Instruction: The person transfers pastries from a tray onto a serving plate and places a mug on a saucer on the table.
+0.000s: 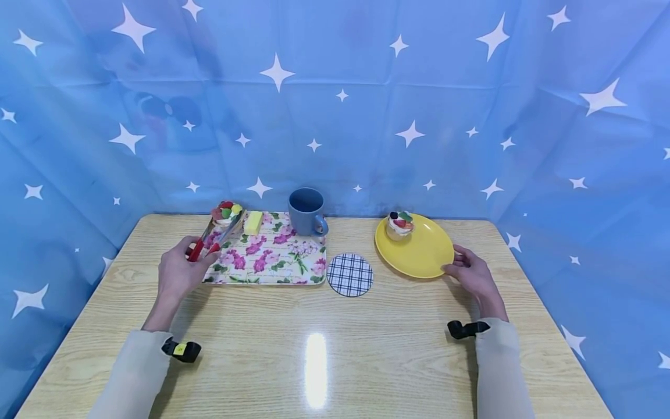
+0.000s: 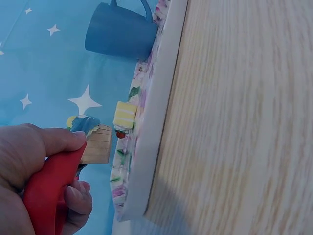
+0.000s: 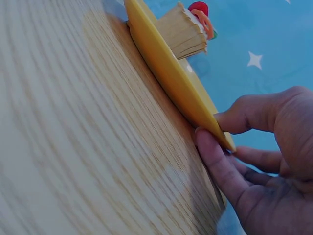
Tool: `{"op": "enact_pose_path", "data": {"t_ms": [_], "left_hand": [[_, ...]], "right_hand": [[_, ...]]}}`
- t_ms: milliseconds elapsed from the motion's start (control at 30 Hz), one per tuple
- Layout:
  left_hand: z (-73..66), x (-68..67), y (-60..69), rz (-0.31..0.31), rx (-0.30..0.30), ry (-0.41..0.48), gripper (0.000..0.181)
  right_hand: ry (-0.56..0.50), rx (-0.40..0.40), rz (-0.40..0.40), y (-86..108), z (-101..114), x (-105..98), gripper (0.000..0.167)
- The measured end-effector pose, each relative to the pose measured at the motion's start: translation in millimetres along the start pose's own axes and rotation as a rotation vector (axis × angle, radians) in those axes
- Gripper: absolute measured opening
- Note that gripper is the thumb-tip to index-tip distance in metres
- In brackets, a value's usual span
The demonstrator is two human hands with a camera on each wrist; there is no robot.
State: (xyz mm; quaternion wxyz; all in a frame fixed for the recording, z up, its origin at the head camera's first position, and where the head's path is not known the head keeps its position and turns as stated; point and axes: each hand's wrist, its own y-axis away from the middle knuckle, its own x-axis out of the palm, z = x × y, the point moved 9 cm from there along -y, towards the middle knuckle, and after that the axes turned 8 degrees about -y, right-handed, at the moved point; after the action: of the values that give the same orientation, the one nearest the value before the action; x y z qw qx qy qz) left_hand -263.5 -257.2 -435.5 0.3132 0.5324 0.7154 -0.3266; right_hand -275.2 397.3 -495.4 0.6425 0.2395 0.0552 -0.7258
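My left hand (image 1: 180,270) grips red-handled tongs (image 1: 196,250) over the left end of a floral tray (image 1: 277,265). Between the tong tips is a fruit-topped cupcake (image 1: 225,213); in the left wrist view the cupcake's pleated side (image 2: 98,146) shows beside the red handle (image 2: 51,188). My right hand (image 1: 473,273) pinches the right rim of a yellow plate (image 1: 419,250), thumb on top and fingers below, as the right wrist view of the plate (image 3: 166,73) shows. Another cupcake (image 1: 400,226) stands at the plate's left back, its pleated side (image 3: 182,34) facing the right wrist camera.
On the tray a yellow cake piece (image 1: 253,223) lies near the back edge, and a blue mug (image 1: 306,212) stands at the right back corner, handle to the right. A round checked coaster (image 1: 350,274) lies between tray and plate. A starry blue curtain (image 1: 335,139) hangs behind the table.
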Motion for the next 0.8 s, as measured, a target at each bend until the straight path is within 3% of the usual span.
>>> {"op": "enact_pose_path", "data": {"t_ms": [400,800], "left_hand": [[-19.8,-9.2,5.5,-0.025,0.092,0.001,0.056],[-35.0,-13.8,8.8,-0.021,0.112,-0.011,0.056]], "right_hand": [[-0.02,0.0,0.009,0.6,-1,1,0.083],[-0.009,-0.008,0.01,1.5,0,1,0.082]]}}
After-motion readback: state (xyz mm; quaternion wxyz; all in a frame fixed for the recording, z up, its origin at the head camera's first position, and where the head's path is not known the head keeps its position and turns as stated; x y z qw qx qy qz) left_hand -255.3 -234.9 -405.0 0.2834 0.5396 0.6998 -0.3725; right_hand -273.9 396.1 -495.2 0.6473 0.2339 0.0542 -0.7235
